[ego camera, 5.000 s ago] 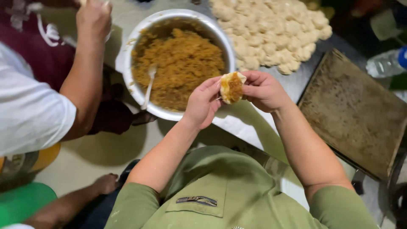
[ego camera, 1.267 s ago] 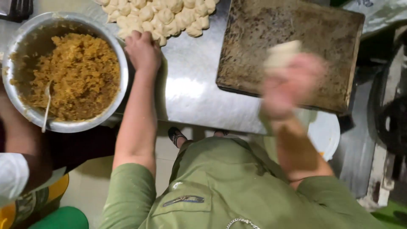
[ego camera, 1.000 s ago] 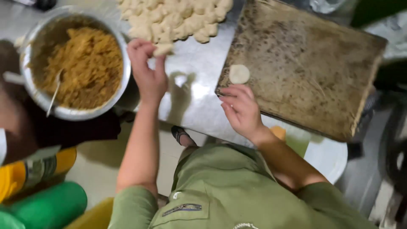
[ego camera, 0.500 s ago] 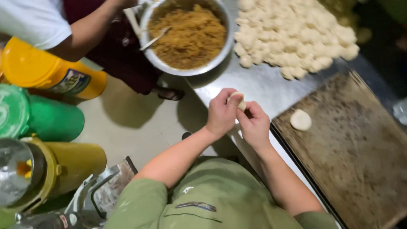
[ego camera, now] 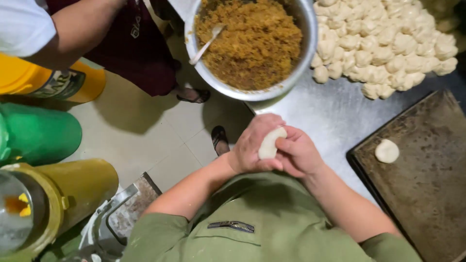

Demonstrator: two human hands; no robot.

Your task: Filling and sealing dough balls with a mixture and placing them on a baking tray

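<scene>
My left hand (ego camera: 252, 145) and my right hand (ego camera: 298, 153) are pressed together over the edge of the steel table (ego camera: 335, 121), both closed around one pale dough piece (ego camera: 269, 143). Beyond them a metal bowl (ego camera: 296, 58) holds orange-brown filling (ego camera: 252, 41) with a spoon (ego camera: 206, 43) stuck in it. A heap of raw dough balls (ego camera: 383, 41) lies to the bowl's right. One filled, sealed dough round (ego camera: 387, 151) rests on the dark baking tray (ego camera: 427, 184) at my right.
A second person in a white sleeve and dark red apron (ego camera: 121, 43) stands at the upper left. Yellow (ego camera: 53, 82), green (ego camera: 39, 133) and olive (ego camera: 73, 189) containers stand on the tiled floor at left, beside a metal scoop (ego camera: 121, 218).
My right hand set a filled round on the tray while my left took a fresh piece from the heap. Both hands have since come together on that piece, and my view swung left.
</scene>
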